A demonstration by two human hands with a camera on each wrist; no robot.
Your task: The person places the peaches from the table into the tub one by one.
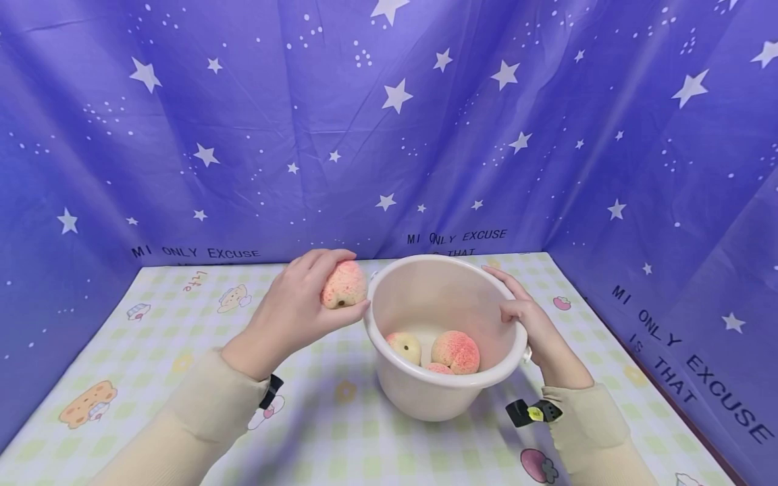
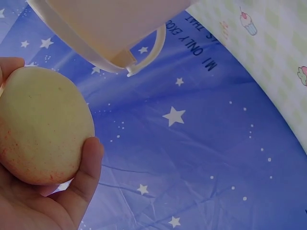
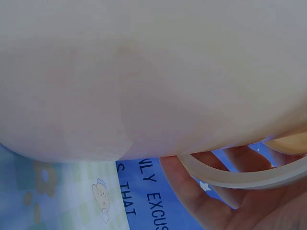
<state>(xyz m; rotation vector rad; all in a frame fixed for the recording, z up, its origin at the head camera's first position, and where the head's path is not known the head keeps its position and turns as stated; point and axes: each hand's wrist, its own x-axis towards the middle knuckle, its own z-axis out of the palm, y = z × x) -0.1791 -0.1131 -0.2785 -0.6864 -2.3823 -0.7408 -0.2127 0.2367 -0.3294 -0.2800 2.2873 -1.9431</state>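
Note:
My left hand (image 1: 290,300) holds a pink and cream peach (image 1: 344,285) just beside the left rim of a whitish plastic bucket (image 1: 425,399). Thumb and fingers wrap the peach's sides, and its pale face (image 2: 45,122) shows in the left wrist view. My right hand (image 1: 537,331) grips the bucket at its right rim, thumb over the edge and fingers along the outside. In the right wrist view the fingers lie behind the bucket's curved handle (image 3: 240,179). Inside the bucket are a red peach (image 1: 458,351), a paler peach (image 1: 406,347) and a third peach (image 1: 439,368), partly hidden by the front rim.
A checked tablecloth (image 1: 146,378) with cartoon prints covers the table under the bucket. Blue curtains (image 1: 340,121) with white stars and black lettering close off the back and both sides. Dark straps (image 1: 271,391) circle both sleeved wrists.

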